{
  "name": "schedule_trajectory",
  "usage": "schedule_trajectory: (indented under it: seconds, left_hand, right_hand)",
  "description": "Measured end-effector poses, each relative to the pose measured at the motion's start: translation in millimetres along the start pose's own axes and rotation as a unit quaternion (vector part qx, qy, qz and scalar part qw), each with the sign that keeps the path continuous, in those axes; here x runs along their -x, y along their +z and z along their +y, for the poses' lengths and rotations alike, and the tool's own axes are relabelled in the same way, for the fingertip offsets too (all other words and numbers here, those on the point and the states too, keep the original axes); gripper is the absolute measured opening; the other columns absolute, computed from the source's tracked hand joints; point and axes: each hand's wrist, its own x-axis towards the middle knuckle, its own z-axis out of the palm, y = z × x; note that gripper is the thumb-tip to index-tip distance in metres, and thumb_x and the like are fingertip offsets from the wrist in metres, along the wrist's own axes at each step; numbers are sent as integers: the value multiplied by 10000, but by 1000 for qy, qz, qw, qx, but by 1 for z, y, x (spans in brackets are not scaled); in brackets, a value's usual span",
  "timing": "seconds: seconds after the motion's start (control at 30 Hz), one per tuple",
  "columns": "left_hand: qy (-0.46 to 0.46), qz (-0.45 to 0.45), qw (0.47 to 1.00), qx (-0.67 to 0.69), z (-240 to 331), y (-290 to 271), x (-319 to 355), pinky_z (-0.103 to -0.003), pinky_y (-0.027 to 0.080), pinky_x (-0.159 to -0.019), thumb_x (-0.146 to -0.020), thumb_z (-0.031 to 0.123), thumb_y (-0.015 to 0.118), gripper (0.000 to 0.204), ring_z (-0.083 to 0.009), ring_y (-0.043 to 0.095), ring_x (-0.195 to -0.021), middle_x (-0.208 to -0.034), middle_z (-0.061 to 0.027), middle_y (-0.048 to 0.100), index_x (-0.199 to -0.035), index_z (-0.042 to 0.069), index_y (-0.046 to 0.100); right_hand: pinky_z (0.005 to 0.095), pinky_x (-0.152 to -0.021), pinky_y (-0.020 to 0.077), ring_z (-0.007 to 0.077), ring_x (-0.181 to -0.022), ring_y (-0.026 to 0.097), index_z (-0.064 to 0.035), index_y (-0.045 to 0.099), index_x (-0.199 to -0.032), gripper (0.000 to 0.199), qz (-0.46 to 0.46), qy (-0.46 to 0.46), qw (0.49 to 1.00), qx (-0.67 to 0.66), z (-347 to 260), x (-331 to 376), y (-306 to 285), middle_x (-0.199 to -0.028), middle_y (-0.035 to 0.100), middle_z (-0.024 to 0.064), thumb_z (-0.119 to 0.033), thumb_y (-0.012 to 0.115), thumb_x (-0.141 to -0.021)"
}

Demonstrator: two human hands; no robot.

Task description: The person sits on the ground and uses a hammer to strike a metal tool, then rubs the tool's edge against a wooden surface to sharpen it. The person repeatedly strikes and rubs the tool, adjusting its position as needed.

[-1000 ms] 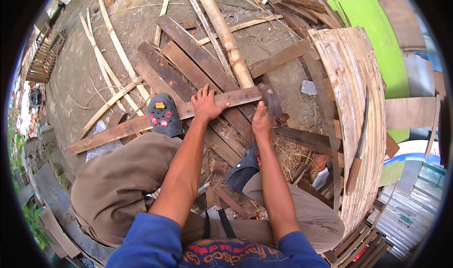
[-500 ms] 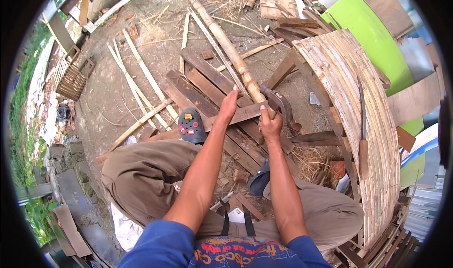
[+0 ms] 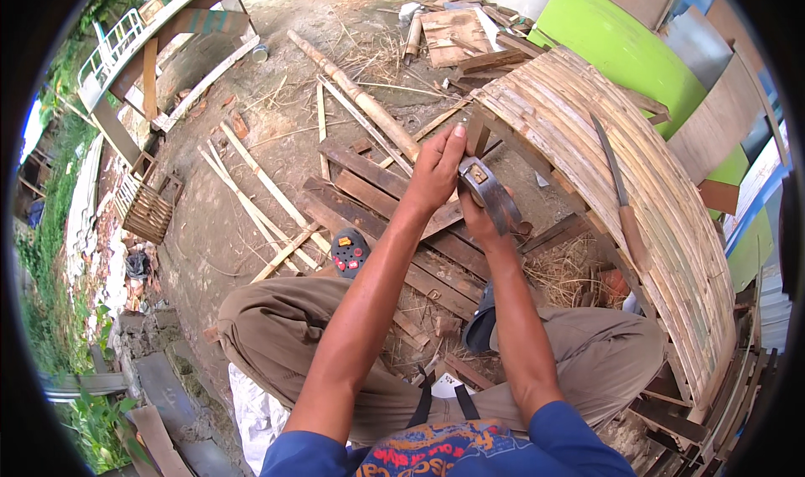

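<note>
- Two hands meet at the centre of the frame, above a stack of dark planks [image 3: 394, 204] that lie on bare earth.
- Right hand [image 3: 480, 221]: its fingers are closed round the handle of a hammer [image 3: 490, 193], gripped close under the metal head. That short hold looks suited to small, controlled taps rather than full swings.
- Left hand [image 3: 436, 171]: the fingers are bunched and narrow, tips pointing up toward the edge of the curved bamboo panel [image 3: 637, 200]. They seem to pinch something small just beside the hammer head, but what it is cannot be told at this size.
- The hammer sits just right of centre, head tilted toward the upper left, touching or nearly touching the left palm.
- The bamboo panel bows across the right half of the frame, made of pale slats laid side by side; its near edge is just above the hands, within easy reach of a seated person.
- A long knife with a wooden handle [image 3: 622, 193] rests on the panel's slats at right, parked near the hands yet clear of them.
- A thick bamboo pole [image 3: 352, 91] and thin split strips [image 3: 251, 196] lie scattered in the upper left and left centre.
- A dark sandal [image 3: 350, 252] shows below centre left, planted among the planks, with the person's bent knees spread either side of the work.
</note>
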Motion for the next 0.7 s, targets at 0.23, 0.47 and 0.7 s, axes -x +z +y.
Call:
schedule_trajectory:
  seconds: [0.23,0.47,0.7]
  left_hand:
    - [-60,-129,948,-285,53,-42,-18,-413,455,-683,-1056,285,459,367,-256,568,-693,-720,-133,588,-966,-45,589]
    - [-197,-307,859,-359,71,-72,-1,-342,505,-801,-808,326,760,458,-201,663,-844,-898,-102,711,-1087,-27,674]
    - [-246,-229,820,-463,-30,-85,37,-391,538,-767,-712,254,808,388,-278,705,-790,-846,-166,737,-980,-17,736]
  right_hand:
    - [268,-448,385,87,-479,505,-65,655,-878,158,-151,319,913,-206,-24,-22,-7,-594,559,-18,-184,680,-979]
    - [300,-506,436,120,-564,577,-50,692,-950,261,-352,368,840,-188,-2,-16,-7,-674,629,22,-292,773,-893]
    - [422,-842,534,273,-935,694,-23,701,-1156,580,-630,272,678,262,11,-34,-47,-982,738,164,-458,827,-793]
